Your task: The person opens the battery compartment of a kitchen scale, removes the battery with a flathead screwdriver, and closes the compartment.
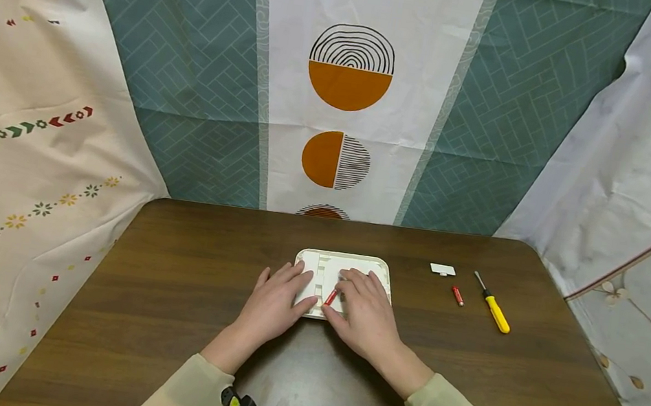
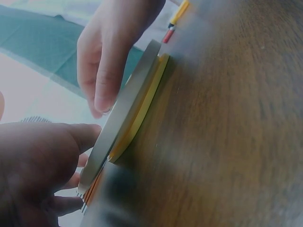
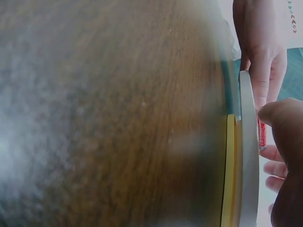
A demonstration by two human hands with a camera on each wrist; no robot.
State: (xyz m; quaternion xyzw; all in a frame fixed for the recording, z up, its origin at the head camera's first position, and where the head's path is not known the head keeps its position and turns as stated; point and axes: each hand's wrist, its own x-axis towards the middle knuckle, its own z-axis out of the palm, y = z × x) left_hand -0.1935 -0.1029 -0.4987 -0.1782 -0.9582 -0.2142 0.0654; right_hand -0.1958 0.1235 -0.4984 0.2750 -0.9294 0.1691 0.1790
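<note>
A flat white device (image 1: 318, 257) with rounded corners and a recessed strip down its face lies on the table. The wrist views show a yellow layer (image 2: 142, 116) beneath its pale edge. My left hand (image 1: 276, 299) rests on its left part, fingers extended, thumb at the near edge. Between the thumb and fingers of my right hand (image 1: 368, 316) I pinch a red battery (image 1: 331, 297), tilted over the recessed strip. The right wrist view shows this battery (image 3: 262, 135) close above the device's face. My right fingers partly cover the device's right half.
To the right on the brown table (image 1: 191, 267) lie a small white cover (image 1: 443, 269), a second red battery (image 1: 457, 296) and a yellow-handled screwdriver (image 1: 492, 304). Patterned cloth (image 1: 212, 76) hangs behind the table's far edge.
</note>
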